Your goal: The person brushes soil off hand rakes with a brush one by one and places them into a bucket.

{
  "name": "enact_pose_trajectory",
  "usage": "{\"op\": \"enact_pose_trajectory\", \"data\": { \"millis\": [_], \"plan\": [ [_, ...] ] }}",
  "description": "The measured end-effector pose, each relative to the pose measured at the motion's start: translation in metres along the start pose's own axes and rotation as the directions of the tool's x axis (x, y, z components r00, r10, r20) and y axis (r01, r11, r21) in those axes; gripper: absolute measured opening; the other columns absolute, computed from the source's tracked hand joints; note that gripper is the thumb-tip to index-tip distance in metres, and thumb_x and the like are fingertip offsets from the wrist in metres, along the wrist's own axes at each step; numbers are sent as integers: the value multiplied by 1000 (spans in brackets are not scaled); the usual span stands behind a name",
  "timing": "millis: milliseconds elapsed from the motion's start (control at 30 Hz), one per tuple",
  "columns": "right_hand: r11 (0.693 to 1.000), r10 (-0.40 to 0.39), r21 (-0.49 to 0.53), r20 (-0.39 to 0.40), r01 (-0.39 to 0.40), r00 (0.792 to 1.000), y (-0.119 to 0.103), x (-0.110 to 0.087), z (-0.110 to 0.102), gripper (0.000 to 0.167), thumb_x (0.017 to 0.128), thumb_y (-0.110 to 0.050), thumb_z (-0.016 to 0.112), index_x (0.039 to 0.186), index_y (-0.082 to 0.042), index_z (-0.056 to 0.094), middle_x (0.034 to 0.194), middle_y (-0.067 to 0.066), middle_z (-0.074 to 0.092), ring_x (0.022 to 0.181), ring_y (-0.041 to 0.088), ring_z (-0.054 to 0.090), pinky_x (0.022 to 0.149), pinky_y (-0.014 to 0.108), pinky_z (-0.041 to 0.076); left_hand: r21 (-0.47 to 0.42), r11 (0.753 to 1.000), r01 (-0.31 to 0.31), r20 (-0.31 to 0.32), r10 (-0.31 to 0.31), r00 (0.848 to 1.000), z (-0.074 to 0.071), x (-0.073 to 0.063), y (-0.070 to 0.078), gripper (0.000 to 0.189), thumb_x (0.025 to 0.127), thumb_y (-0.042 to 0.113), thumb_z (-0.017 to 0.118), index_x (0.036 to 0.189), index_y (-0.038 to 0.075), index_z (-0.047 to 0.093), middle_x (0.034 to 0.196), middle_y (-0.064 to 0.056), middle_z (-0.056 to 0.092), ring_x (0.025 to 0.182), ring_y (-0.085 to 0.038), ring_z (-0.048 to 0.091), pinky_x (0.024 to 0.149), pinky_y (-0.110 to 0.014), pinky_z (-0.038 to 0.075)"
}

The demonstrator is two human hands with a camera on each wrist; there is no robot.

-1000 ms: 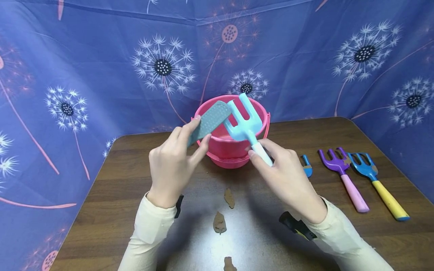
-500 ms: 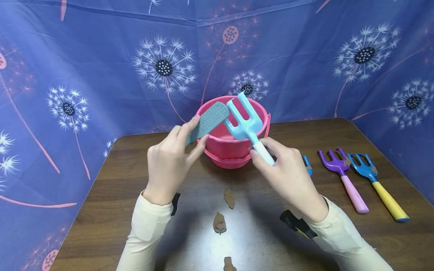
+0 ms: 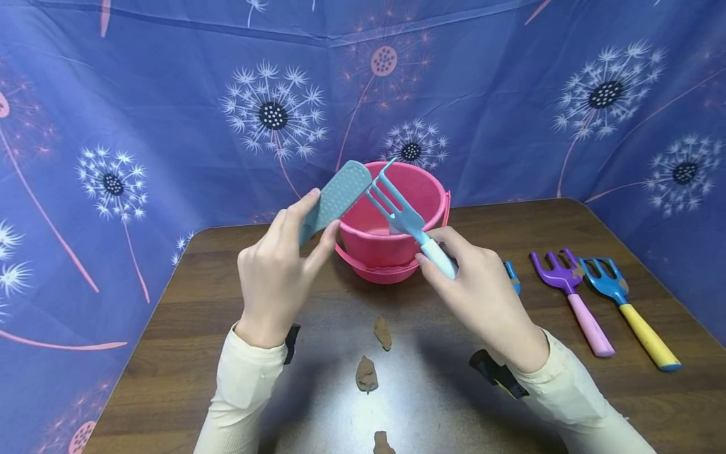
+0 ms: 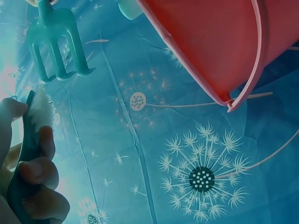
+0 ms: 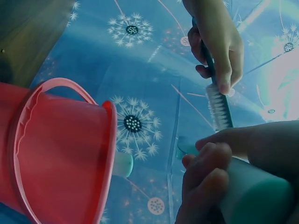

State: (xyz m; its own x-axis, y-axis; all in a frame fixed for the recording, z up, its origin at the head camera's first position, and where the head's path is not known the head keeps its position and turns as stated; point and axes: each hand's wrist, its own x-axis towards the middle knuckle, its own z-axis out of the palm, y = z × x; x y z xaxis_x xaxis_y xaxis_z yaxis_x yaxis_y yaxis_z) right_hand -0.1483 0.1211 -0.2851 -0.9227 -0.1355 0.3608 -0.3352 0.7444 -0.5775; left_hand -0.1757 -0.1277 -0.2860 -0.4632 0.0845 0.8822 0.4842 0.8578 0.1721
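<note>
My left hand (image 3: 275,274) grips a teal scrubbing brush (image 3: 340,192) between thumb and fingers. Its white bristles (image 4: 41,109) show in the left wrist view and face the fork. In my right hand (image 3: 484,293) is a light-blue toy garden fork (image 3: 404,217), held by its white handle (image 3: 438,257). The fork's tines (image 4: 58,51) point up towards the brush's far end; whether they touch the bristles I cannot tell. Both tools are held in the air before a pink bucket (image 3: 377,252). A pale handle with a green end (image 5: 123,164) sticks out of the bucket.
At the right of the wooden table (image 3: 187,328) lie a purple fork with a pink handle (image 3: 590,325) and a blue fork with a yellow handle (image 3: 649,337). Another blue tool (image 3: 512,276) is partly behind my right hand. Several brown clumps (image 3: 367,375) lie in front.
The fork has turned in my right hand, from its broad face showing to a slanted view with hooked tips. The brush has shifted slightly left.
</note>
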Motion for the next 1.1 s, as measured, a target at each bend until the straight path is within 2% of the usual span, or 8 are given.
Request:
{"op": "enact_pose_trajectory", "data": {
  "millis": [233, 333, 467, 600, 733, 800, 933, 1100],
  "plan": [
    [999, 7, -46, -30, -8, 1000, -1, 0, -8, 20, 98, -30, 65, 117, -22, 66, 84, -2, 67, 64, 15, 51, 59, 30, 41, -4, 1000, -13, -2, 13, 1000, -5, 1, -1, 42, 93, 33, 74, 129, 12, 65, 87, -10, 74, 52, -24, 60, 39, -36, 36],
    [997, 22, -69, -47, -26, 999, 0, -1, -11, 20, 98, -33, 63, 116, -24, 66, 81, -2, 65, 64, 16, 52, 59, 32, 40, -2, 1000, -18, -2, 18, 1000, -6, 1, -2, 43, 93, 34, 74, 128, 12, 65, 94, -10, 77, 53, -25, 62, 39, -36, 35],
    [993, 13, -116, -61, -20, 998, 6, -4, -13, 16, 98, -32, 63, 111, -24, 66, 74, -2, 60, 61, 15, 49, 57, 31, 39, -5, 1000, -19, -4, 19, 1000, -7, 0, -2, 42, 94, 36, 72, 128, 12, 65, 95, -9, 77, 51, -24, 60, 39, -34, 33],
    [986, 8, -164, -46, -15, 999, 14, 1, -19, 18, 95, -27, 63, 111, -18, 64, 77, -2, 62, 59, 16, 48, 55, 31, 37, -3, 1000, -24, 9, 24, 1000, -6, 0, -1, 44, 95, 38, 71, 127, 10, 65, 95, -9, 76, 46, -23, 55, 39, -34, 32],
    [974, 34, -225, -3, -33, 999, 18, 21, -30, 21, 90, -24, 61, 109, -15, 61, 75, 1, 61, 58, 18, 49, 53, 33, 36, 5, 999, -50, 49, 49, 998, -7, 1, 1, 47, 95, 42, 70, 124, 5, 65, 93, -10, 76, 47, -23, 55, 41, -34, 37],
    [964, 24, -267, 31, -14, 999, 18, 35, -35, 21, 91, -27, 62, 107, -14, 63, 77, 3, 61, 58, 19, 49, 51, 34, 36, 11, 998, -64, 63, 64, 996, -7, 1, 2, 49, 95, 43, 70, 122, 4, 65, 92, -10, 75, 47, -23, 53, 43, -34, 38],
    [928, -66, -360, 93, 96, 993, 22, 67, -43, 24, 95, -30, 66, 108, -11, 73, 89, 5, 69, 65, 21, 58, 55, 40, 44, -12, 998, -68, 64, 69, 996, -8, 1, 5, 49, 95, 43, 70, 121, 2, 65, 90, -10, 75, 47, -23, 53, 43, -35, 39],
    [879, -139, -424, 206, 217, 969, 28, 112, -44, 21, 93, -24, 73, 107, -10, 78, 98, 8, 75, 73, 23, 63, 61, 43, 49, -50, 998, -47, 73, 51, 996, -8, 1, 7, 47, 97, 41, 67, 121, 1, 64, 90, -12, 74, 50, -22, 57, 40, -34, 38]
  ]
}}
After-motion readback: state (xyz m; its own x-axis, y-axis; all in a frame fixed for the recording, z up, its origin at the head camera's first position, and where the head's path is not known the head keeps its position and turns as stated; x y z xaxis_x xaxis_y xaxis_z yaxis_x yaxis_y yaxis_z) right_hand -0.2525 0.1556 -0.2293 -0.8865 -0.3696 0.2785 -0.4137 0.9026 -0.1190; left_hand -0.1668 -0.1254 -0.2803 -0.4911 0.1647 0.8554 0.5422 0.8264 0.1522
